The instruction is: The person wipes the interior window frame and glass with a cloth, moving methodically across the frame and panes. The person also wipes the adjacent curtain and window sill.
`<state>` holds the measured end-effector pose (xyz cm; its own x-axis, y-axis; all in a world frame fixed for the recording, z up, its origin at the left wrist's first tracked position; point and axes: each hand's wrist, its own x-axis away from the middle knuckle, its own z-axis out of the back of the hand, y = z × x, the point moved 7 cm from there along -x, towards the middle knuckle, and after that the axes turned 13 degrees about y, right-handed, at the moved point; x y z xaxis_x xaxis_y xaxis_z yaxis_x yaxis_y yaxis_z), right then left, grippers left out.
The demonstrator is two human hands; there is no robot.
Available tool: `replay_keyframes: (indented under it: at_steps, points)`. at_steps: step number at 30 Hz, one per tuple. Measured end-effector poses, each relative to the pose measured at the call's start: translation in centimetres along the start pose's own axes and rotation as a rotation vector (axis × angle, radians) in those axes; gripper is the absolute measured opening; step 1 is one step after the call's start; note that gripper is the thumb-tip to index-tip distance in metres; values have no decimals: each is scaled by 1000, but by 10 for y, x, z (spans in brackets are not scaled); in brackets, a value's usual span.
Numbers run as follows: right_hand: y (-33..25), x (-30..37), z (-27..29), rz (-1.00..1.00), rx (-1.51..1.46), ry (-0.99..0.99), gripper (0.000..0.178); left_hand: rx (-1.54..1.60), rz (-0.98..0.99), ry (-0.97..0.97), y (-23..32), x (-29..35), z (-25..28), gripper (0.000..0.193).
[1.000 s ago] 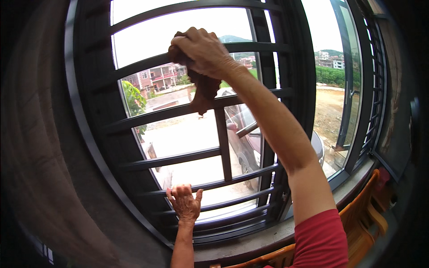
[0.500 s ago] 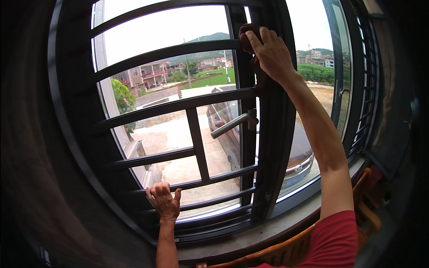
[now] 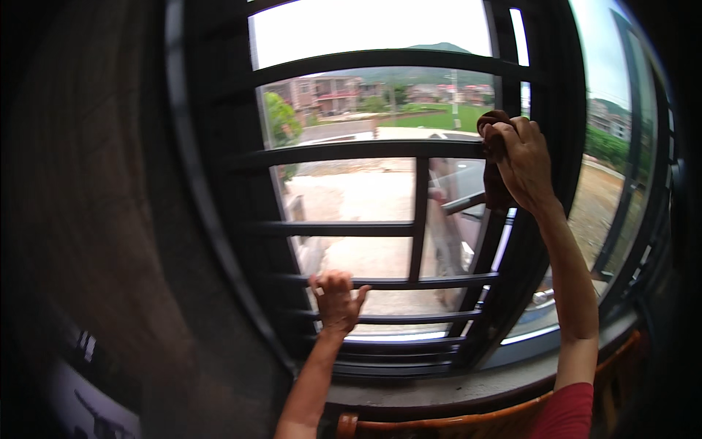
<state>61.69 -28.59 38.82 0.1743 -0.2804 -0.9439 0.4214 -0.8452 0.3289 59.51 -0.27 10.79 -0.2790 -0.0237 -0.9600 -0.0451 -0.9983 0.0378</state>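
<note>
My right hand point(image 3: 525, 161) is closed on a dark brown cloth point(image 3: 497, 192), pressing it near the right end of a black horizontal bar point(image 3: 365, 151) of the window grille. The cloth's lower end hangs down over part of the grey window handle point(image 3: 462, 203). Lower and to the left, my left hand point(image 3: 337, 301) has its fingers hooked over another grille bar point(image 3: 395, 282), its thumb sticking out to the right. Behind the bars is the glass, with a yard and houses outside.
A grey stone sill point(image 3: 431, 391) runs under the window. In front of it stands an orange-brown wooden chair back point(image 3: 446, 426). The dark wall point(image 3: 95, 183) lies to the left, and another glass pane point(image 3: 607, 183) stands at the right.
My right hand has moved the cloth down from an upper bar to a lower one near the handle. The whole view has shifted left. My left hand stays on its bar.
</note>
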Motion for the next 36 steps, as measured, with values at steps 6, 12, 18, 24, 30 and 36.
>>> replay_keyframes:
  at_steps: [6, 12, 18, 24, 30, 36]
  points:
    - [-129, -31, -47, 98, -196, 89, 31, -17, 13, -14, -3, -3, 11, 44]
    - [-257, -62, -92, 179, -354, 259, 24, 50, 52, -75, -6, -3, 11, 46]
    - [-348, -50, -111, 365, -636, 147, 20, -78, -45, -41, -3, 3, 2, 51]
    - [-313, -16, -113, 247, -584, 9, 14, -70, -24, -80, -1, 5, -8, 50]
    - [-228, 42, -42, 201, -423, 19, 16, -72, -35, -4, -12, 3, 6, 49]
    - [-153, 136, 1, 145, -321, -110, 18, -53, -22, -32, -5, 4, -4, 49]
